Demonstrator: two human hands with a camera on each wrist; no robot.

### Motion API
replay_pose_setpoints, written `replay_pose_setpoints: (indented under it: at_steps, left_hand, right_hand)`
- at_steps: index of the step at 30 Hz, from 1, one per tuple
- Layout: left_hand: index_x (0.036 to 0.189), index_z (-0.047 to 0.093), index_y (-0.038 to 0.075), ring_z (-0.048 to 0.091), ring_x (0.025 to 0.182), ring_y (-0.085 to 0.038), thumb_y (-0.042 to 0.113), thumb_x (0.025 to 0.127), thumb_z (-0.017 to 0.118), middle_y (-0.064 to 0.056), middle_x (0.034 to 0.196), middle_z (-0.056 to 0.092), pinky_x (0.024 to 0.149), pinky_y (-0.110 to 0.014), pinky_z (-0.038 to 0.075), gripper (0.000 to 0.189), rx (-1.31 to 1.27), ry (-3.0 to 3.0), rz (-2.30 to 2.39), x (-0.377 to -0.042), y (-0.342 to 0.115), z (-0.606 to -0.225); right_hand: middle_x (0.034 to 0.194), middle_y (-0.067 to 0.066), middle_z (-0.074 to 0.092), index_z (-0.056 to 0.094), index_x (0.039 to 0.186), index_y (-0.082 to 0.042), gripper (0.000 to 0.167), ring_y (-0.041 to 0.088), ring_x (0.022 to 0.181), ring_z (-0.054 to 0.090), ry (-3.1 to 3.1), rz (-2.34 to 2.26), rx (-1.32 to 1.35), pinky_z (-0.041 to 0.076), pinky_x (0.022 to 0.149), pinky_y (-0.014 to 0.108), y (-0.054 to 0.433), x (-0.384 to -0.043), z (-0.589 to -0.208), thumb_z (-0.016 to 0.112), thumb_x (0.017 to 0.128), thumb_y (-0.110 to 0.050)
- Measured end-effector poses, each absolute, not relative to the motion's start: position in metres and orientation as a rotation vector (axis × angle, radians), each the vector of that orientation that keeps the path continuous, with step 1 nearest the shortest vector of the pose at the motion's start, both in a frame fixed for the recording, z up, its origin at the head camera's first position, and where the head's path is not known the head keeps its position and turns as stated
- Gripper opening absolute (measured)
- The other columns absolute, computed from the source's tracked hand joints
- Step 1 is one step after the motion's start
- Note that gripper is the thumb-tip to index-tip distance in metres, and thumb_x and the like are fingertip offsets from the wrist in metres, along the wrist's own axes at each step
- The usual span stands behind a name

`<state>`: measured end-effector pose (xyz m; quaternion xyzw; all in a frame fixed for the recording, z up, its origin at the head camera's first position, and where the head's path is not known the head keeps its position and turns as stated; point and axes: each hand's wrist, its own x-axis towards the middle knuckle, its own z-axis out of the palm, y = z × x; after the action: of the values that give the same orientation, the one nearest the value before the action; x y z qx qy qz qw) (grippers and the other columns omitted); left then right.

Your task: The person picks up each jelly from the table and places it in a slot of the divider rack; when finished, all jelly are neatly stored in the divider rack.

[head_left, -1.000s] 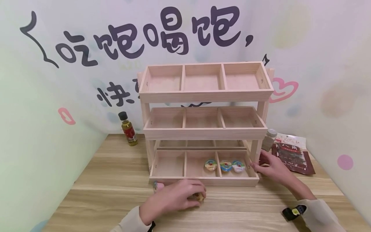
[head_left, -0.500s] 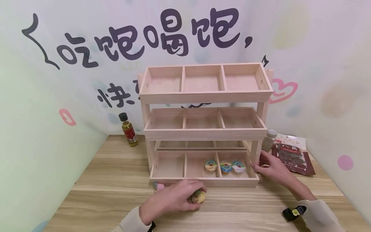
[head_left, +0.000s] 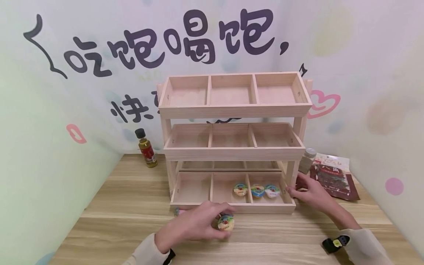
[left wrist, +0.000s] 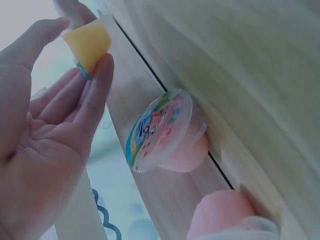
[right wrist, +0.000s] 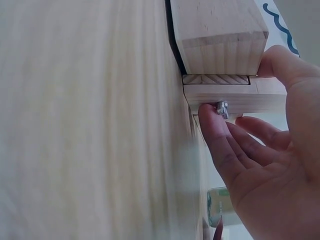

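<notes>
My left hand (head_left: 195, 222) pinches a yellow jelly cup (head_left: 226, 223) between thumb and fingers, in front of the wooden rack's bottom tray (head_left: 232, 208). Its printed lid faces the head camera; the left wrist view shows the cup's yellow body (left wrist: 92, 44). Beside that hand lie two pink jelly cups, one with a printed lid (left wrist: 162, 132) and one partly cut off (left wrist: 225, 212). My right hand (head_left: 313, 191) grips the rack's lower right side. In the right wrist view its thumb touches the tray's end (right wrist: 220, 52), and its fingers reach round the post (right wrist: 260, 101) by a metal bolt (right wrist: 222, 109).
Three jelly cups sit in the bottom tray, one in the middle compartment (head_left: 240, 189) and two at right (head_left: 265, 190). An oil bottle (head_left: 147, 149) stands left of the rack. A capped jar (head_left: 308, 160) and a dark red packet (head_left: 334, 180) are at right.
The yellow jelly cup has come into clearer view in my left fingers, its lid turning toward the head camera. My right hand stays on the rack.
</notes>
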<state>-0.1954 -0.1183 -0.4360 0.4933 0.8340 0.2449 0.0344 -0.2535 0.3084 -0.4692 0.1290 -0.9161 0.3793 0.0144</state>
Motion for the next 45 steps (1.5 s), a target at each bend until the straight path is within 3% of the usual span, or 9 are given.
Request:
replay_pose_setpoints:
  at_steps: [4, 7, 16, 27, 35, 41, 45]
  left_hand:
    - [0.128, 0.072, 0.010, 0.069, 0.109, -0.001, 0.028, 0.096, 0.084, 0.002, 0.119, 0.077, 0.096, -0.017, 0.058, 0.039, 1.589, 2.554, 0.800, -0.199, -0.120, -0.431]
    - [0.128, 0.074, 0.011, 0.070, 0.114, -0.005, 0.027, 0.096, 0.085, 0.000, 0.123, 0.077, 0.099, -0.020, 0.058, 0.037, 1.632, 2.558, 0.846, -0.205, -0.119, -0.426]
    - [0.133, 0.073, 0.014, 0.073, 0.109, -0.004, 0.023, 0.096, 0.085, 0.000, 0.125, 0.080, 0.091, -0.017, 0.060, 0.040, 1.460, 2.598, 1.035, -0.226, -0.116, -0.417]
    - [0.130, 0.076, 0.007, 0.076, 0.108, -0.015, 0.024, 0.094, 0.088, -0.006, 0.127, 0.080, 0.093, -0.031, 0.065, 0.042, 1.325, 2.712, 1.011, -0.247, -0.113, -0.423]
    - [0.133, 0.074, 0.003, 0.074, 0.096, -0.021, 0.020, 0.094, 0.086, -0.007, 0.127, 0.079, 0.086, -0.042, 0.065, 0.044, 1.204, 2.706, 1.052, -0.261, -0.110, -0.431]
    - [0.127, 0.077, 0.006, 0.076, 0.111, -0.018, 0.017, 0.095, 0.085, -0.006, 0.124, 0.080, 0.096, -0.034, 0.063, 0.034, 1.197, 2.763, 0.884, -0.266, -0.107, -0.432]
    - [0.124, 0.079, 0.010, 0.075, 0.102, -0.014, 0.021, 0.096, 0.086, -0.002, 0.119, 0.081, 0.090, -0.028, 0.061, 0.031, 1.214, 2.776, 0.781, -0.268, -0.102, -0.430]
  right_hand:
    - [0.130, 0.019, 0.073, 0.052, 0.153, -0.002, 0.067, 0.028, 0.112, 0.072, -2.846, 1.191, 0.401, 0.058, 0.080, 0.023, 0.308, -0.253, -0.469, 0.079, 0.100, -0.032]
    - [0.130, 0.019, 0.073, 0.053, 0.152, -0.001, 0.066, 0.028, 0.111, 0.072, -2.843, 1.180, 0.403, 0.059, 0.080, 0.023, 0.308, -0.253, -0.469, 0.080, 0.100, -0.032]
    - [0.131, 0.018, 0.072, 0.053, 0.153, -0.004, 0.066, 0.026, 0.110, 0.072, -2.853, 1.166, 0.407, 0.058, 0.079, 0.023, 0.308, -0.254, -0.469, 0.079, 0.100, -0.034]
    - [0.127, 0.013, 0.074, 0.057, 0.151, -0.008, 0.060, 0.017, 0.102, 0.071, -2.844, 1.150, 0.430, 0.058, 0.076, 0.024, 0.307, -0.254, -0.469, 0.078, 0.101, -0.032]
    - [0.129, 0.014, 0.074, 0.055, 0.153, -0.008, 0.062, 0.017, 0.103, 0.071, -2.844, 1.168, 0.440, 0.059, 0.076, 0.024, 0.308, -0.254, -0.470, 0.078, 0.101, -0.032]
    - [0.130, 0.014, 0.073, 0.055, 0.153, -0.008, 0.061, 0.014, 0.103, 0.070, -2.841, 1.175, 0.442, 0.059, 0.076, 0.024, 0.308, -0.254, -0.471, 0.077, 0.101, -0.031]
    - [0.129, 0.014, 0.073, 0.056, 0.152, -0.008, 0.059, 0.013, 0.102, 0.069, -2.841, 1.183, 0.437, 0.059, 0.076, 0.024, 0.309, -0.254, -0.470, 0.077, 0.102, -0.031]
